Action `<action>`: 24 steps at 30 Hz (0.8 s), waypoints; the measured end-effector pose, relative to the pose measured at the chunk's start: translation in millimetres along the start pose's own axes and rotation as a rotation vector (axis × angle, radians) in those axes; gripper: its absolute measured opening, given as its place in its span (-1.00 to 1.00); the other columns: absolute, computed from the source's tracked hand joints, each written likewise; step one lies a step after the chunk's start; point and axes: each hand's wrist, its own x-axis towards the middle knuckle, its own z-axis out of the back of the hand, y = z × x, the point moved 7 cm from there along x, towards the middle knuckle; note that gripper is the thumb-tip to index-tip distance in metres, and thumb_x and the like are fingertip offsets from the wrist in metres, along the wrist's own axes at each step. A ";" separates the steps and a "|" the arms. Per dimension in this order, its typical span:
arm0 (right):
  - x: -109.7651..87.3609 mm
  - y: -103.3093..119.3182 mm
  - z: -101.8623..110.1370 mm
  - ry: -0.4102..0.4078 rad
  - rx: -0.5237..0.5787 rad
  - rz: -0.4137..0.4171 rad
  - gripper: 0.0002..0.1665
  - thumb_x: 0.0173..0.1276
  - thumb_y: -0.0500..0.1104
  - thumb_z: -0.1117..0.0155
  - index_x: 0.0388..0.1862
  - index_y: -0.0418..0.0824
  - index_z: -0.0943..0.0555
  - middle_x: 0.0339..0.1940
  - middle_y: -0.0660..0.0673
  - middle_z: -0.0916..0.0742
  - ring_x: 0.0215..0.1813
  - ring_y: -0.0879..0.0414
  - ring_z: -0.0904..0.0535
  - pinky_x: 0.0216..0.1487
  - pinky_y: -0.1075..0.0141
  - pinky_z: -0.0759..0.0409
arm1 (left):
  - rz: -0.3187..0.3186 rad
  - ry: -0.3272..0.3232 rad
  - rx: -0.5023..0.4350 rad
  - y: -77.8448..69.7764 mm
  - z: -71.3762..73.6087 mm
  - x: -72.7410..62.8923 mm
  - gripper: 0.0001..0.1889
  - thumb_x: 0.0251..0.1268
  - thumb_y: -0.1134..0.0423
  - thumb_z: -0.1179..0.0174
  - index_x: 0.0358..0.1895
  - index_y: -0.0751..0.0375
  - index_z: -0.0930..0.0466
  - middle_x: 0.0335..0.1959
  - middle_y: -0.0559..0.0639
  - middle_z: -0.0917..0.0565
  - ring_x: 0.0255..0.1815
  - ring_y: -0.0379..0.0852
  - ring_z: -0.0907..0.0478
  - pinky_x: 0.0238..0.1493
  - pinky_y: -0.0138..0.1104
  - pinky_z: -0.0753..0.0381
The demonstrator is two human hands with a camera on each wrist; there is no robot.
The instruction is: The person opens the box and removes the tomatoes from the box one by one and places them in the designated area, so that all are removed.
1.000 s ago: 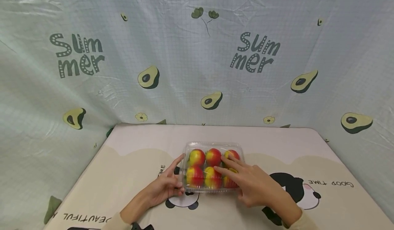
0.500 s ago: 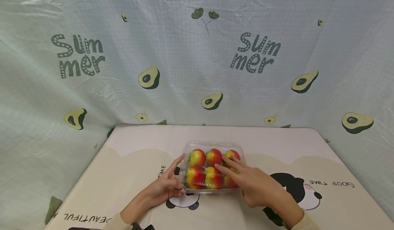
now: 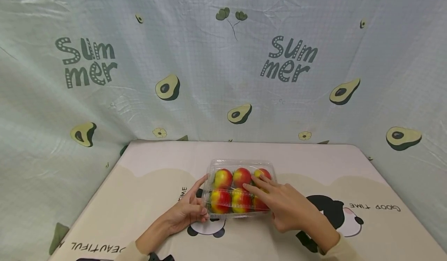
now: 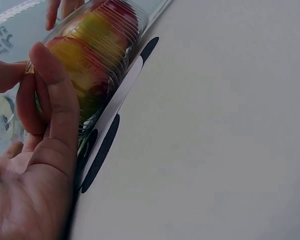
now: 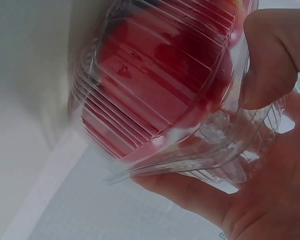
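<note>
So the clear plastic box [image 3: 241, 162] is sitting on the table [image 3: 251, 239], with six red-and-yellow fruits [image 3: 241, 177] inside, two rows of three. The left hand [image 3: 186, 212] has a narrow pinch on the box's left edge, thumb and fingers on the rim. Over on the box's right side, the right hand [image 3: 290, 206] grips the near right corner, digits on either side of the rim, with two fingers spread across the top. Can't really make out its tucked-under fingers from the head cam. A panda print [image 3: 206, 228] pokes out from under the box's near left corner, another cartoon print [image 3: 349, 224] is off to its right, and an avocado-patterned curtain [image 3: 206, 59] hangs behind it.
</note>
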 end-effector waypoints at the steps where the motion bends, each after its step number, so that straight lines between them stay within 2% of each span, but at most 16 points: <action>1: 0.4 -0.2 -0.2 0.003 0.000 -0.002 0.32 -0.11 -0.24 -0.53 0.67 0.20 -0.17 0.64 -0.15 -0.37 0.50 -0.25 -0.48 -0.06 0.04 -0.75 | -0.002 0.001 0.002 0.1 0.2 0.1 0.11 0.32 0.56 -0.08 0.69 -0.27 0.41 -0.47 -0.14 -0.60 -0.37 -0.15 -0.69 -0.20 -0.36 -0.72; 14: 2.7 -0.8 0.4 0.008 -0.006 -0.002 0.31 -0.15 -0.20 -0.54 0.66 0.18 -0.21 0.63 -0.14 -0.39 0.48 -0.23 -0.51 -0.13 0.15 -0.72 | -0.018 -0.003 0.019 -1.0 1.0 0.5 0.11 0.30 0.56 -0.10 0.69 -0.21 0.42 -0.48 -0.14 -0.58 -0.38 -0.15 -0.67 -0.23 -0.36 -0.73; 19: 2.4 -1.6 0.9 -0.004 0.012 0.018 0.29 -0.17 -0.23 -0.51 0.64 0.16 -0.24 0.62 -0.15 -0.41 0.40 -0.20 -0.60 -0.37 0.42 -0.54 | -0.013 -0.005 0.016 -1.7 -0.5 0.7 0.11 0.30 0.56 -0.11 0.69 -0.21 0.41 -0.47 -0.13 -0.57 -0.38 -0.14 -0.66 -0.23 -0.36 -0.72; 21: 2.4 -2.1 1.0 -0.008 0.025 0.023 0.28 -0.18 -0.24 -0.50 0.63 0.16 -0.25 0.62 -0.15 -0.41 0.38 -0.19 -0.62 -0.42 0.46 -0.44 | -0.015 -0.003 0.013 -1.8 -1.1 0.9 0.11 0.31 0.56 -0.10 0.69 -0.20 0.42 -0.47 -0.13 -0.57 -0.38 -0.14 -0.66 -0.23 -0.36 -0.72; 24: 2.4 -2.7 0.6 -0.009 0.027 0.025 0.28 -0.19 -0.22 -0.50 0.63 0.16 -0.26 0.61 -0.15 -0.42 0.36 -0.20 -0.62 -0.42 0.47 -0.43 | -0.016 0.001 0.009 -1.1 -1.6 1.5 0.11 0.31 0.57 -0.10 0.69 -0.21 0.42 -0.48 -0.13 -0.57 -0.39 -0.15 -0.66 -0.24 -0.37 -0.72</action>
